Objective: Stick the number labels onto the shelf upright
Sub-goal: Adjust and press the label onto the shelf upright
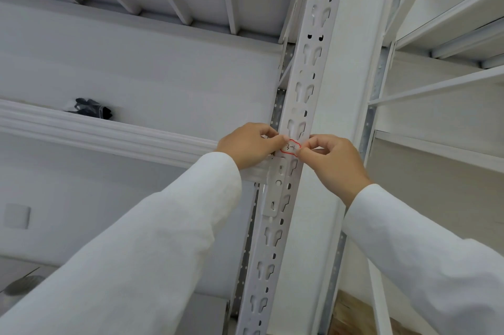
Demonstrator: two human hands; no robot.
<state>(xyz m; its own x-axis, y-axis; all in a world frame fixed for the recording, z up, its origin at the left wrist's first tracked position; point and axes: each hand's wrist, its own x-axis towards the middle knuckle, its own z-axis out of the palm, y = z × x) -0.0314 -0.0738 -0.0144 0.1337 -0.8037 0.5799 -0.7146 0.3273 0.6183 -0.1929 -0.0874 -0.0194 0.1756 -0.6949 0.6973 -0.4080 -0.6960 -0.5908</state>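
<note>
Hands first: two of them, both up at the face of one shelf upright [296, 105], a pale grey metal post punched with a column of keyhole-shaped slots and small round holes down its edge. One label [290, 147] is in play, a small white sticker with a wavy red border and handwriting that looks like "3-1", lying flat across the upright just above the point where the ribbed shelf beam [109, 132] joins it. Left hand [249, 145] has its fingers curled, thumb and forefinger tip pressed on the label's left edge. Right hand [331, 162] mirrors it, fingers bunched, thumb and forefinger pinching the right edge. Whether the sticker is fully stuck down, I cannot tell. Two long white fabric sleeves [152, 242] reach up from the bottom corners, soft and slightly creased. Up top, the underside of a shelf shows a row of straight flat ribs [177, 4], all painted metal. On the left-hand shelf sits one dark crumpled thing in clear wrap [91, 108], too small to identify. To the right, a second rack [447, 89] with thin white rails, and a strip of wooden floor [351, 315] below.
</note>
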